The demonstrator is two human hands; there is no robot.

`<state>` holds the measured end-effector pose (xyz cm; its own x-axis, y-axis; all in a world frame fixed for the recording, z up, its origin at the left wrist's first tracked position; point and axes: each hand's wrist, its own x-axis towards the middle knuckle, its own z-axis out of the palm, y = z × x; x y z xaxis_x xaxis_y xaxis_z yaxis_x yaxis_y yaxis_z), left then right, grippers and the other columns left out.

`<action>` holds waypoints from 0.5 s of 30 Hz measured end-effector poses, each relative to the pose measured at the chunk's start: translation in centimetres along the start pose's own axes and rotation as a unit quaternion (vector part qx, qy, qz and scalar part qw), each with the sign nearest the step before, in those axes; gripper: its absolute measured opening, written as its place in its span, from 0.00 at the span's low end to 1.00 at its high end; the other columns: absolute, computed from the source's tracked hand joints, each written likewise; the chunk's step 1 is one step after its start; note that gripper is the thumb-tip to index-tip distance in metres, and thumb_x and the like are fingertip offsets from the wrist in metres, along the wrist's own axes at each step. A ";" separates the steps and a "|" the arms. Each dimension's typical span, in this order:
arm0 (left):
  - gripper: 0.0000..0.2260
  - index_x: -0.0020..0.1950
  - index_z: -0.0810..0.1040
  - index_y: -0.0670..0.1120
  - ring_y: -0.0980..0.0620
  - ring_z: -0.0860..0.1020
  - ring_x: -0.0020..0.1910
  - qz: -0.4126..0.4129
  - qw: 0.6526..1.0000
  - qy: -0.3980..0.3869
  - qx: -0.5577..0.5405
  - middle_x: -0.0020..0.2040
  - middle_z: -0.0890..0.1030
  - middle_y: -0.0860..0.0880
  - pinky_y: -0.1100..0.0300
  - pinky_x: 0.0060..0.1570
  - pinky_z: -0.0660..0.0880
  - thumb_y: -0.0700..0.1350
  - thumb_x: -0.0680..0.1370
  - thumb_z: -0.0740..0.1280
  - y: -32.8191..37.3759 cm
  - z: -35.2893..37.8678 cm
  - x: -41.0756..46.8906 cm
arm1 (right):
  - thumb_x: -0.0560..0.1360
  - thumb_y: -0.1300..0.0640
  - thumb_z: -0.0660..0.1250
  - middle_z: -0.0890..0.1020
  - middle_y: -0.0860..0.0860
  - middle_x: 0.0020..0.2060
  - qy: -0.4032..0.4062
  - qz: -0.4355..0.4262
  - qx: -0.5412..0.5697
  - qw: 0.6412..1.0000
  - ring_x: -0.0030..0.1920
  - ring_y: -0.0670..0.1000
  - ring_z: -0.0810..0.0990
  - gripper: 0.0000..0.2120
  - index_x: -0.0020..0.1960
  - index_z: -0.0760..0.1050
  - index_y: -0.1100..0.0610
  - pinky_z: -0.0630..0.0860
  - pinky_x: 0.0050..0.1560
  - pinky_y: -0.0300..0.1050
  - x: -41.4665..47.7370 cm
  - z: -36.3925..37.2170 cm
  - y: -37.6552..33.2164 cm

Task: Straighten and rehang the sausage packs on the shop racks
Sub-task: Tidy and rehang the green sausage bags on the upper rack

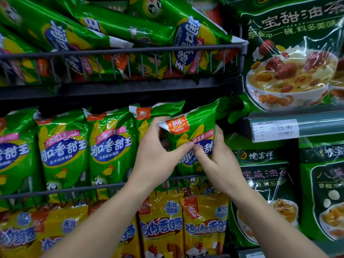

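At the right end of the middle row, a green pack (197,127) stands tilted, its top corner bent over to the left. Both hands hold it tight. The left hand (158,151) grips its left edge and the right hand (219,162) grips its right edge, and the two thumbs touch on the front. The low end of the pack sits behind the wire rail (74,189). More green packs (109,146) stand upright to the left, side by side. Up on the top rack (130,51), a messy pile (61,32) of the same packs lies slanted. Yellow packs (162,226) hang just below the hands. Big dark green bags (290,56) fill the right side, with a price tag (275,130) between them.
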<state>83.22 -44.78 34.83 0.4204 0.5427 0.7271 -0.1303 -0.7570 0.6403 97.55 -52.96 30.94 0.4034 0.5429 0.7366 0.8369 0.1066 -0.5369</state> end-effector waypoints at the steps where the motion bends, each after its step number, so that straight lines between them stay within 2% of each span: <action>1: 0.24 0.60 0.73 0.55 0.64 0.80 0.51 -0.008 1.000 0.015 0.004 0.50 0.82 0.59 0.66 0.52 0.78 0.48 0.68 0.79 0.1 -0.1 -0.1 | 0.72 0.29 0.53 0.77 0.42 0.64 -0.005 -0.002 -0.006 1.000 0.59 0.47 0.79 0.38 0.77 0.51 0.42 0.79 0.54 0.55 0.0 0.0 0.0; 3: 0.24 0.58 0.74 0.56 0.66 0.79 0.48 -0.026 0.998 0.046 0.017 0.47 0.82 0.60 0.71 0.47 0.76 0.50 0.67 0.80 0.0 -0.4 -0.5 | 0.72 0.26 0.51 0.76 0.42 0.67 -0.015 -0.002 -0.035 0.999 0.62 0.48 0.78 0.38 0.77 0.48 0.39 0.79 0.55 0.55 -0.1 0.1 -0.2; 5: 0.23 0.56 0.74 0.58 0.66 0.79 0.46 -0.045 0.997 0.064 0.017 0.45 0.82 0.61 0.73 0.43 0.75 0.52 0.66 0.80 -0.1 -0.7 -1.0 | 0.70 0.22 0.49 0.75 0.43 0.68 -0.023 0.004 -0.063 0.998 0.64 0.49 0.77 0.42 0.78 0.46 0.41 0.78 0.57 0.55 -0.2 0.2 -0.2; 7: 0.22 0.52 0.73 0.59 0.67 0.78 0.45 -0.055 0.996 0.071 0.016 0.44 0.81 0.61 0.75 0.42 0.73 0.52 0.65 0.80 -0.1 -0.9 -1.3 | 0.70 0.22 0.49 0.75 0.43 0.68 -0.020 0.004 -0.065 0.998 0.64 0.48 0.77 0.43 0.78 0.50 0.43 0.78 0.56 0.56 -0.2 0.2 0.0; 10: 0.22 0.50 0.72 0.60 0.69 0.77 0.44 -0.063 0.996 0.064 0.023 0.44 0.81 0.61 0.77 0.41 0.72 0.52 0.65 0.81 0.1 -1.0 -1.3 | 0.72 0.24 0.52 0.76 0.41 0.64 -0.006 -0.007 -0.055 0.998 0.61 0.46 0.77 0.37 0.74 0.56 0.42 0.79 0.54 0.54 -0.3 0.3 -0.1; 13: 0.22 0.53 0.72 0.59 0.67 0.79 0.46 -0.067 0.997 0.039 0.009 0.46 0.82 0.59 0.72 0.44 0.74 0.54 0.66 0.80 0.2 -1.7 -1.0 | 0.72 0.26 0.53 0.76 0.39 0.62 0.010 -0.002 -0.042 0.999 0.60 0.44 0.77 0.32 0.72 0.57 0.39 0.78 0.54 0.53 -0.5 0.3 -0.4; 15: 0.20 0.57 0.74 0.57 0.63 0.80 0.48 -0.062 0.997 0.031 -0.018 0.48 0.83 0.57 0.64 0.49 0.77 0.55 0.69 0.77 0.4 -2.2 -0.9 | 0.72 0.27 0.54 0.78 0.39 0.60 0.020 0.014 -0.029 0.999 0.59 0.45 0.78 0.33 0.72 0.58 0.41 0.78 0.55 0.54 -0.5 0.3 -0.5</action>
<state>80.82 -44.79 34.94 0.3795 0.6531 0.6552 -0.1138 -0.6699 0.7337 96.78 -53.07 30.70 0.4400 0.5109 0.7385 0.8446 0.0438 -0.5336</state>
